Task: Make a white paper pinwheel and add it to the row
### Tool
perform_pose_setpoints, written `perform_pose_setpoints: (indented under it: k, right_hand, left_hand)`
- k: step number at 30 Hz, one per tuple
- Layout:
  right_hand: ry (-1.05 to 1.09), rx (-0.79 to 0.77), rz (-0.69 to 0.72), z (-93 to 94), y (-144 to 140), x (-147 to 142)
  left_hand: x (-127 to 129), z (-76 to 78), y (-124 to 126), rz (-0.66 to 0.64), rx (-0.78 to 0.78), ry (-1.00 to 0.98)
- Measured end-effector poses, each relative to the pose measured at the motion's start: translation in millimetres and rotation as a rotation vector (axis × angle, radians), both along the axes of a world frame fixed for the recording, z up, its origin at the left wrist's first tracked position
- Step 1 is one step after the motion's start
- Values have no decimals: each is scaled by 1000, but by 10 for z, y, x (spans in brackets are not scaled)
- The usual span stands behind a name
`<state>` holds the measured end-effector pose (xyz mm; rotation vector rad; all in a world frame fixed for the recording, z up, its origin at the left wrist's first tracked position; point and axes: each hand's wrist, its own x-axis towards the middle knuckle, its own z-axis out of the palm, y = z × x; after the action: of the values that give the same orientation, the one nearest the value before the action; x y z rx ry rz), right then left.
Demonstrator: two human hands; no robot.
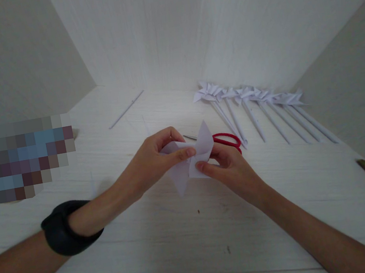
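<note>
Holding a folded white paper piece just above the white tabletop, we see our left hand pinching its upper edge with closed fingers while our right hand grips its lower right edge. Red-handled scissors lie just behind the right hand, near a row of paper pinwheels, and a thin paper stick lies well apart at the back left.

Matt white paper folded between my hands, glossy red plastic scissor handles behind my right hand, pale wood-grain table, matt black wristband on my left wrist
</note>
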<state>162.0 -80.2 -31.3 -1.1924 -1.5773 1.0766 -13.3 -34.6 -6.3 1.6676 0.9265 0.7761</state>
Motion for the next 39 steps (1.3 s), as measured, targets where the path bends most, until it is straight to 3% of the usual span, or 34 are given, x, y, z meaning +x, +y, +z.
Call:
perform_pose_setpoints:
  k: [14, 21, 28, 39]
  right_hand:
    - [-52, 27, -19, -27, 21, 10]
    - [-31, 22, -23, -3, 19, 0]
    - [13, -15, -75, 27, 35, 4]
    - [161, -124, -84, 50, 45, 20]
  left_hand:
    - [21, 19, -36, 56, -20, 3]
    - [21, 25, -58, 25, 43, 28]
    - [13, 58, -47, -19, 220, 116]
    - [-10, 110, -31, -67, 260, 84]
